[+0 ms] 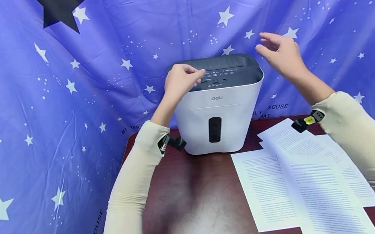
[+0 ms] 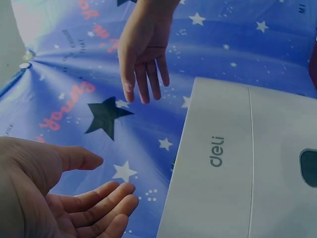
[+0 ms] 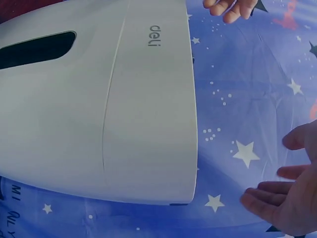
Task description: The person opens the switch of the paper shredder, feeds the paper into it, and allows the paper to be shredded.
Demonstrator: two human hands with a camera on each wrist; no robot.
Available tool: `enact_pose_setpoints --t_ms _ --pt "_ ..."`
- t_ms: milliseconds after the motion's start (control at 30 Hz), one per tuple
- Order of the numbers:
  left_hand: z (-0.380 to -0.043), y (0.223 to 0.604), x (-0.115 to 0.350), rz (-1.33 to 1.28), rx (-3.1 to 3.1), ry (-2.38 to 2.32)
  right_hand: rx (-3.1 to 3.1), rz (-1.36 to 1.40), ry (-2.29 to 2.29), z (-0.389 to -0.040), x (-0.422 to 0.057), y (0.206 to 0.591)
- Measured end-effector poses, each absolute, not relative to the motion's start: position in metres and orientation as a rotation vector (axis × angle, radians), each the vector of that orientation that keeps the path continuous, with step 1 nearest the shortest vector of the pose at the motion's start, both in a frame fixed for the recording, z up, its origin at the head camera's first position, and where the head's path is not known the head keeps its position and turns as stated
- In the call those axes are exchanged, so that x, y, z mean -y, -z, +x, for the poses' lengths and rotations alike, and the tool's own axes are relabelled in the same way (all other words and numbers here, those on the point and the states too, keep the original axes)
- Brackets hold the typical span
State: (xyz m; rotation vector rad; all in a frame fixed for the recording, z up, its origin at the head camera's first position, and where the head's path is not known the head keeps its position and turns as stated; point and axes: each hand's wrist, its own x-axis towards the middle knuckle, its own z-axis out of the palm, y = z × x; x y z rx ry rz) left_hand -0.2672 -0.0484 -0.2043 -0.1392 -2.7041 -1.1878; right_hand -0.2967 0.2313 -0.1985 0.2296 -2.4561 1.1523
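Note:
A white paper shredder [image 1: 233, 122] with a dark top [image 1: 241, 76] and the word "deli" on its front stands upright at the table's back edge. Over the left part of that top is my left hand [image 1: 181, 81], fingers loosely bent and holding nothing; the left wrist view shows space between its thumb and fingers. My right hand [image 1: 283, 53] is raised in the air to the right of the shredder, also holding nothing. Its relaxed fingers [image 3: 267, 196] show in the right wrist view. The shredder's paper slot is hard to make out.
Several printed sheets of paper [image 1: 271, 191] lie overlapping on the dark red-brown table [image 1: 195, 205], right of the shredder and below my right forearm. A blue cloth [image 1: 60, 150] with stars hangs behind and to the left. Small black devices [image 1: 177, 144] are strapped to both wrists.

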Motion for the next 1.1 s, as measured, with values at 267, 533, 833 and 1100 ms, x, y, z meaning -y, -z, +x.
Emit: enact_pose_setpoints --t_ms 267,533,833,1100 --pt "-0.286 0.192 0.032 0.016 2.934 1.085 2.743 0.047 -1.217 -0.313 -0.234 0.193" --pt "-0.300 0.179 0.017 0.096 3.187 0.937 2.860 -0.084 -1.376 -0.324 -0.235 0.195" --pt "-0.307 0.161 0.001 0.048 3.386 0.641 3.062 -0.101 -1.394 -0.337 -0.237 0.193" --pt "-0.311 0.140 -0.010 0.120 3.468 0.458 3.097 -0.167 -1.370 -0.343 -0.238 0.189"
